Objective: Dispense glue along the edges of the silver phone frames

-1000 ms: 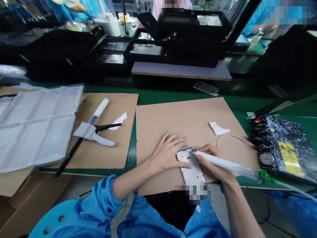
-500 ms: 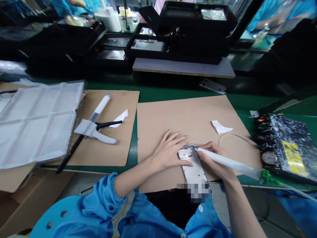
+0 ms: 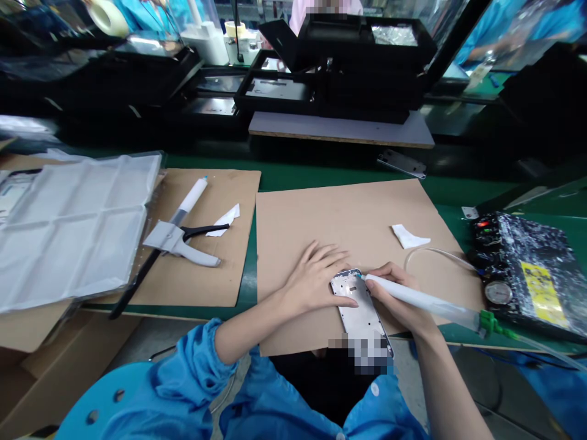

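A silver phone frame [image 3: 360,313] lies slanted on the cardboard sheet [image 3: 302,223], its lower end jutting past the near edge and partly pixelated. My left hand [image 3: 316,281] rests flat at its left edge, fingers stretched and apart, with the thumb across the frame's face. In my right hand [image 3: 398,296] is a white dispensing syringe [image 3: 426,299], gripped like a pen. Its blue tip is at the frame's top edge; whether it touches the metal I cannot tell. A green cap and a clear hose are at the syringe's rear end.
A dispenser box [image 3: 527,269] with a gauge stands at right. White scraps [image 3: 409,237] lie on the cardboard. To the left are a caulking gun [image 3: 183,235] and a white compartment tray [image 3: 77,226]. Behind are black trays [image 3: 367,73] on a board [image 3: 339,128] and a metal plate [image 3: 402,163].
The camera view has shifted slightly, so the background sits a little lower and further right. Both hands, the phone frame and the syringe tip stay nearly in place.
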### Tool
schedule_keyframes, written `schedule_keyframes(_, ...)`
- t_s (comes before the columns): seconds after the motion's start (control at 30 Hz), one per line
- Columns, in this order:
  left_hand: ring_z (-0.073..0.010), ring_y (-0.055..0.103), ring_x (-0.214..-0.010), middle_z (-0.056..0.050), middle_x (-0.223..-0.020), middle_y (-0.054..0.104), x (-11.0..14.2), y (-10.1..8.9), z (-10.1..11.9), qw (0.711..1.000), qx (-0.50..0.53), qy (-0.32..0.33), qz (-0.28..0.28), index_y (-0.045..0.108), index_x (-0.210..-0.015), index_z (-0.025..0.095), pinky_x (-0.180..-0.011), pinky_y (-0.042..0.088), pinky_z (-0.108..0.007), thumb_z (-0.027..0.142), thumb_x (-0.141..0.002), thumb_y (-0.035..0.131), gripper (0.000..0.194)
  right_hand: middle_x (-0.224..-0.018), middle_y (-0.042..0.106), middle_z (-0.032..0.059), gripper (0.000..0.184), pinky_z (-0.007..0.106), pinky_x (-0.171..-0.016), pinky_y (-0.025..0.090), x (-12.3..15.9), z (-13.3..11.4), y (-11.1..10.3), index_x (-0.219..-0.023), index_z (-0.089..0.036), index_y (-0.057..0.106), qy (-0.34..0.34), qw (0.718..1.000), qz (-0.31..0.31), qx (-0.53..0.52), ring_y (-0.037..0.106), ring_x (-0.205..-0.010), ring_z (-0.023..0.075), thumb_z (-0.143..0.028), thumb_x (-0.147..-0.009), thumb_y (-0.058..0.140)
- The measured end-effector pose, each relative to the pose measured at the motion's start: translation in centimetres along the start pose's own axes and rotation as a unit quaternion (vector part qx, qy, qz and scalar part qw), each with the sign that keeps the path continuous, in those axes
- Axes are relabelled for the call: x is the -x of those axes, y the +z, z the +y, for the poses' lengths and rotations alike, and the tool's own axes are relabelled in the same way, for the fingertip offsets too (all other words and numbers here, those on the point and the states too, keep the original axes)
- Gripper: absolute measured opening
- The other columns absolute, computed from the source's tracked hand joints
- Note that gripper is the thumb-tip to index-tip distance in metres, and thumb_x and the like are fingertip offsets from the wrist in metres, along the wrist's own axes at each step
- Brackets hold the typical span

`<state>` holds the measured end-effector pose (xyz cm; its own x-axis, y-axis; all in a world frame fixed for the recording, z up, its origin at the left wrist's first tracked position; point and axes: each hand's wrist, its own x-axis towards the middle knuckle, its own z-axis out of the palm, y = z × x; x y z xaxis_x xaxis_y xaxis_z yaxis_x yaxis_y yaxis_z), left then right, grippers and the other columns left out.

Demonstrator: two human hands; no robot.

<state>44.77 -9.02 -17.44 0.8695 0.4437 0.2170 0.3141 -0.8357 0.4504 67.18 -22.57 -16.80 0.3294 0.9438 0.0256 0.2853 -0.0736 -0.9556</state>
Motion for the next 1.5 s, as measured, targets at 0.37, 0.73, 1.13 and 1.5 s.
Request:
schedule_keyframes(0.37,-0.0326,0.048,-0.166,-0.005,-0.17,0.062,0.01,0.0,0.02,1.0,0.0,-0.003,0.001,0.072,-0.152,0.028,-0.147,0.015,-0.06,0.087,-0.092,0.079,0.084,-0.082,0.079,0.01,0.048,0.031,-0.057,0.054,-0.01,-0.32,0.04,-0.093,-0.022,0.073,0.007,1.0,0.006,0.008,0.07,-0.068,0.0239,-0.068,-0.092,0.087)
schedule_keyframes(0.73,-0.0331,0.048,-0.166,-0.005,-0.17,0.062,-0.02,-0.05,0.1,1.0,0.005,-0.009,-0.003,0.071,-0.154,0.031,-0.147,0.014,-0.06,0.088,-0.092,0.079,0.085,-0.082,0.079,0.0093,0.048,0.031,-0.056,0.054,-0.04,-0.22,0.15,-0.092,-0.023,0.072,0.001,1.0,0.019,0.009,0.07,-0.066,0.0236,-0.069,-0.091,0.088)
schedule_keyframes(1.13,-0.0339,0.048,-0.166,-0.005,-0.17,0.062,-0.03,0.02,0.03,1.0,0.006,-0.007,-0.003,0.073,-0.151,0.03,-0.147,0.013,-0.061,0.088,-0.092,0.079,0.083,-0.082,0.079,0.0094,0.042,0.032,-0.058,0.055,-0.06,-0.16,0.11,-0.094,-0.022,0.074,0.002,1.0,0.004,-0.012,0.073,-0.068,0.0244,-0.061,-0.092,0.089)
schedule_keyframes(1.5,-0.0336,0.047,-0.167,-0.004,-0.171,0.061,0.03,0.01,0.02,1.0,0.017,-0.01,-0.003,0.073,-0.152,0.03,-0.148,0.01,-0.059,0.089,-0.091,0.079,0.085,-0.092,0.083,0.0109,0.037,0.032,-0.064,0.063,-0.05,-0.23,0.2,-0.097,-0.022,0.076,-0.013,1.0,0.001,-0.004,0.079,-0.078,0.0259,-0.056,-0.093,0.089)
